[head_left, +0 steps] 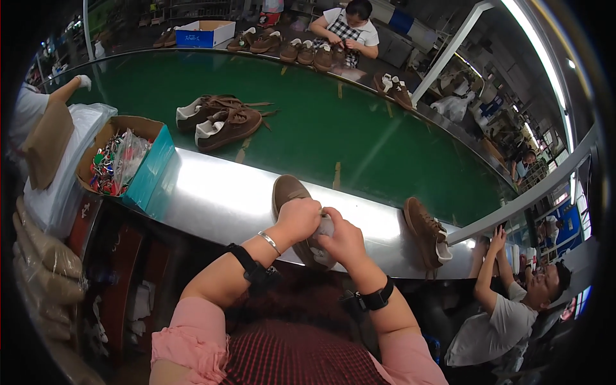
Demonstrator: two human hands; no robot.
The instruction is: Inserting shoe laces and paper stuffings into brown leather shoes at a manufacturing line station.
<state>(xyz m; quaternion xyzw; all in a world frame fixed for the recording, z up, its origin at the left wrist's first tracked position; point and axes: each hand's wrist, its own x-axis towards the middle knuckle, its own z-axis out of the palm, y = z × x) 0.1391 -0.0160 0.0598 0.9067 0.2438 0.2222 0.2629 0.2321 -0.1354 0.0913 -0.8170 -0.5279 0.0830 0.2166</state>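
Observation:
A brown shoe [288, 187] with a pale heel and lining rests on the shiny metal ledge in front of me, toe pointing away. My left hand [299, 219] is closed over its upper, fingers bent inward. From the other side my right hand [344, 240] grips the shoe near its opening, thumb and forefinger close together by the left fingertips. Whether a lace is between the fingers is hidden. Another brown shoe [423, 232] stands to the right on the same ledge, laces in place.
Beyond the metal ledge [212, 186] runs a green conveyor belt [308, 128] carrying a pair of brown shoes [224, 125] with loose laces. A teal box [151, 170] of small coloured items stands left. Across the belt a person [350, 32] handles shoes; another person [507, 314] is at right.

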